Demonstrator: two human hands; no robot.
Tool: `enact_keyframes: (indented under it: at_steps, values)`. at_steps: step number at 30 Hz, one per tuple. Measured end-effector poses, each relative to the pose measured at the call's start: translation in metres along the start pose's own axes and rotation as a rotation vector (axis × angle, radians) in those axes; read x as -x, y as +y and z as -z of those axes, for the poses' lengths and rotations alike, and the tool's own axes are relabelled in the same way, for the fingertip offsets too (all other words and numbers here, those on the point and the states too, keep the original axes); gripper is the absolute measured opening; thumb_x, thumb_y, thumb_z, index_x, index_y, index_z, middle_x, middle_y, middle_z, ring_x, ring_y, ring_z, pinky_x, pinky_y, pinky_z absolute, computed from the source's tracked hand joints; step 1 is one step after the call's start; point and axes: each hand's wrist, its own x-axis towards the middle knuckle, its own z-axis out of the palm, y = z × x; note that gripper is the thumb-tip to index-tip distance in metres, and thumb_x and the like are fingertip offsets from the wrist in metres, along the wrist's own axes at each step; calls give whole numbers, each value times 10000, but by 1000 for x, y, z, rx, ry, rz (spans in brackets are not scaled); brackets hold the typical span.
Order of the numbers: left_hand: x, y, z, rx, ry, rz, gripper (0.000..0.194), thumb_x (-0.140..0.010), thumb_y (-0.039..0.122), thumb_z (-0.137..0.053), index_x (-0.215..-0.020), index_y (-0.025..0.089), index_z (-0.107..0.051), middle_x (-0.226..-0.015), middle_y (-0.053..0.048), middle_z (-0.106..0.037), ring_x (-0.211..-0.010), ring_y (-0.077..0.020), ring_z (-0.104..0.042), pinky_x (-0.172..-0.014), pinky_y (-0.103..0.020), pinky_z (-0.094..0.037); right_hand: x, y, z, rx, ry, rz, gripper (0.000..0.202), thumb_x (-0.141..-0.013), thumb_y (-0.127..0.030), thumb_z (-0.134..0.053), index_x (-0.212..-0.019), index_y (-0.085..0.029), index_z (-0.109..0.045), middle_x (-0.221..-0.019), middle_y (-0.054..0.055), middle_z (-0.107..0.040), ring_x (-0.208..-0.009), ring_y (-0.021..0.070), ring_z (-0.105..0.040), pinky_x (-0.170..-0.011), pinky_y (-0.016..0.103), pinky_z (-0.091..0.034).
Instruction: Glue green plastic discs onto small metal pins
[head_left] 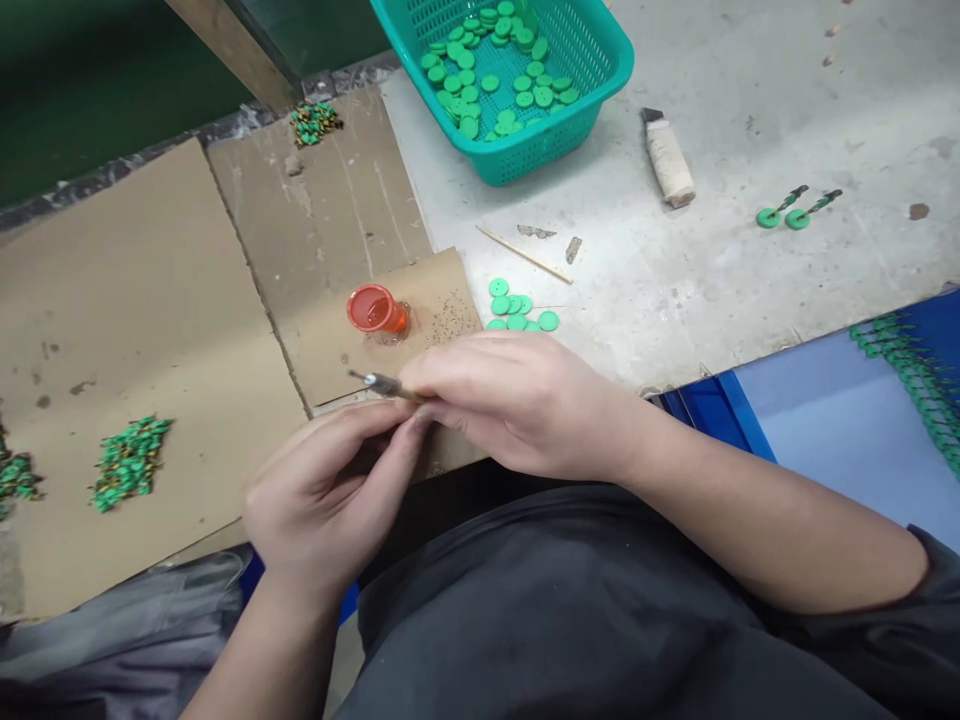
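Observation:
Over the table's front edge, my left hand (322,485) and my right hand (517,400) meet fingertip to fingertip. From my right fingers a small dark rod-like piece (384,385) with a pale spot sticks out to the left. My left thumb and forefinger are pinched just below it; what lies between them is hidden. A red cup (377,309) with reddish liquid stands just beyond my fingers on cardboard, beside a scatter of tiny dark bits (454,318). Several green discs (516,307) lie behind my right hand.
A teal basket (551,155) holds many green discs. Right of it lie a tape-wrapped cutter (669,160) and two discs with dark stems (798,218). A thin wooden stick (525,254) lies nearer. Piles of small green pieces (131,463) rest on cardboard (217,400) leftward.

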Motion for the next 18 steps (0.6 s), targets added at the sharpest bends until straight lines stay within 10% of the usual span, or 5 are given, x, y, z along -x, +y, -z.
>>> enact_keyframes:
  at_steps: [10,18]
  values:
    - [-6,3,0,31,-12,58,66,-1020,264,-925,-1068,307,-941,-1000,-6,-901,-853,-147,-841,-844,-220,-674,-3,-5,3,-17,132,54,142,-1254,-146,-591,-1309,-170,-720,-1301,68,-892,-1173,145,-846,-1084,276,-663]
    - [-5,15,2,171,-12,299,53,-1042,352,-911,-1063,324,-951,-1032,-17,-910,-852,-162,-850,-820,-238,-723,22,-30,27,-196,450,-292,34,-1176,-225,-741,-1172,-214,-773,-1060,23,-828,-959,170,-825,-874,312,-710]
